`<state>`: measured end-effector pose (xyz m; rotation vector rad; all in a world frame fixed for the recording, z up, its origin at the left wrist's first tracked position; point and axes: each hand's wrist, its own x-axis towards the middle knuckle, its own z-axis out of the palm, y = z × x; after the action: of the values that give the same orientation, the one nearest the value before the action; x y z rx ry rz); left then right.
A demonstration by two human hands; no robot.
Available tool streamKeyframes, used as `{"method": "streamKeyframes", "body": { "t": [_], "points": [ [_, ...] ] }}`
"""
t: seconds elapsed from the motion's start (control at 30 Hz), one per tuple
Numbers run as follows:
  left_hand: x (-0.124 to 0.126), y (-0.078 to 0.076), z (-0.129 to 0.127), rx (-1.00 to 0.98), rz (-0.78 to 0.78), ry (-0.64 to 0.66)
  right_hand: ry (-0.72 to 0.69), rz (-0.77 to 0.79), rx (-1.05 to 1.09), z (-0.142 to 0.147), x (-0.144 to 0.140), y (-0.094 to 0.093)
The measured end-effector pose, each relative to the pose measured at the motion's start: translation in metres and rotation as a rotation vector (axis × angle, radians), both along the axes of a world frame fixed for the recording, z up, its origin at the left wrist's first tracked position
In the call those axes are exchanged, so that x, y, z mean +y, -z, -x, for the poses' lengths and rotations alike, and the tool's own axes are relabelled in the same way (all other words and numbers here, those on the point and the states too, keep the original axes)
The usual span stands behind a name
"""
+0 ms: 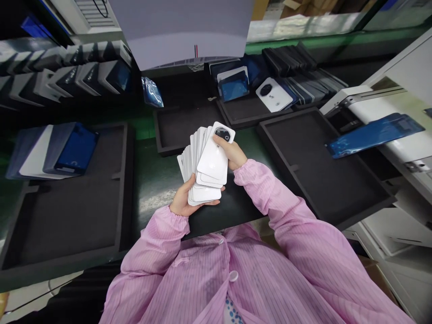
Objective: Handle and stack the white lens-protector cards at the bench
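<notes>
White phone back covers (202, 168), fanned stack, held over the dark bench (158, 180) between two black foam trays. Left hand (184, 200) cups the stack's lower end, fingers closed under it. Right hand (233, 155) grips the top cover (216, 155) near its camera ring, thumb on face. Left tray (67, 216) holds blue-filmed covers (76, 148); right tray (320, 166) sits just beside the right sleeve.
</notes>
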<state>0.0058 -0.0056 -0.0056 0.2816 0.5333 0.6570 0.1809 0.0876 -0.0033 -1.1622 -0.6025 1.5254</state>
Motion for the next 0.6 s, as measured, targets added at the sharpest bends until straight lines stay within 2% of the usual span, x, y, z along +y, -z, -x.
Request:
{"method": "streamKeyframes", "body": {
  "t": [0.23, 0.43, 0.6],
  "points": [
    [-0.003, -0.003, -0.002, 0.072, 0.033, -0.004, -0.021, -0.02, -0.022, -0.008, 0.004, -0.003],
    [-0.006, 0.0, -0.003, 0.102, -0.008, 0.006, -0.027, -0.033, -0.031, -0.009, 0.003, -0.006],
    [-0.009, -0.001, -0.002, 0.094, -0.043, 0.001, -0.062, -0.059, -0.043, -0.022, 0.006, -0.006]
  ]
}}
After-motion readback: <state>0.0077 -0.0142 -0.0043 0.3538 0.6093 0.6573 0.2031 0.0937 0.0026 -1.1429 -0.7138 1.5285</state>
